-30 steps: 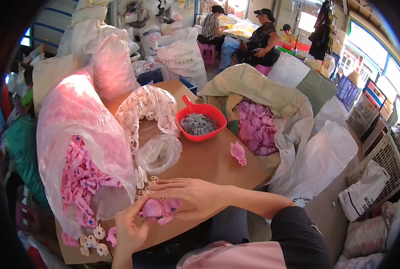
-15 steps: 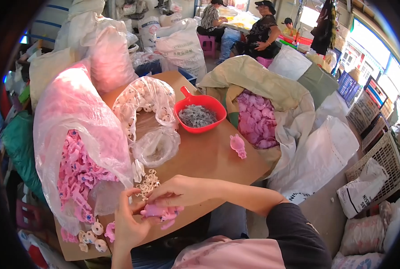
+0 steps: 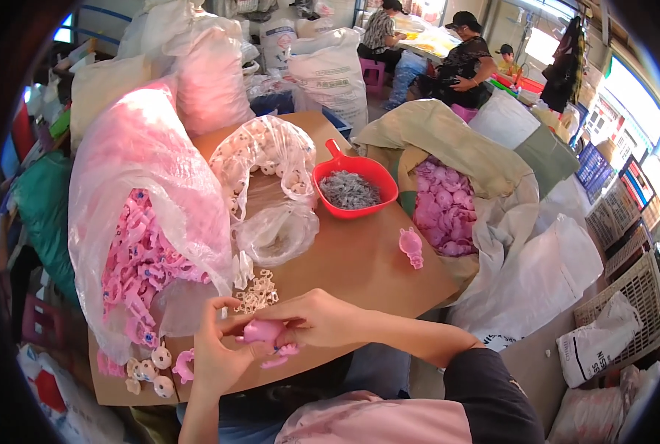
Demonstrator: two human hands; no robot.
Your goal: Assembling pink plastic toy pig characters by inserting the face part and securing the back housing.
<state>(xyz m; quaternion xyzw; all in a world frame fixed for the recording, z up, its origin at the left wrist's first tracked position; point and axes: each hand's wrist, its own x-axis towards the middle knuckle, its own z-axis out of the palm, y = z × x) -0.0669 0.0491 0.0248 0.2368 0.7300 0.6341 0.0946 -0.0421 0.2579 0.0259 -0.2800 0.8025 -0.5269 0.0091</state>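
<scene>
Near the front edge of the table, my left hand (image 3: 225, 357) and my right hand (image 3: 321, 318) both grip a pink plastic toy part (image 3: 263, 332). Its body is rounded, and a frilly pink piece hangs below it. The left thumb presses against its underside while the right fingers close over its right side. Just beyond my hands lies a loose pile of small cream plastic pieces (image 3: 259, 291). Several white balls with dark spots (image 3: 163, 385) rest near the table's left corner, beside a curved pink piece (image 3: 184, 365).
A clear bag spills pink parts (image 3: 141, 259) on the left. Behind my hands are a bag of spotted balls (image 3: 269, 140) and a red scoop (image 3: 359, 213) of grey bits. To the right are a lone pink piece (image 3: 411, 248) and a sack of pink shells (image 3: 444, 207). People sit farther back.
The view has shifted, so the scene sits farther right. My right hand has moved from above the pink part to its right side, uncovering more of its rounded body.
</scene>
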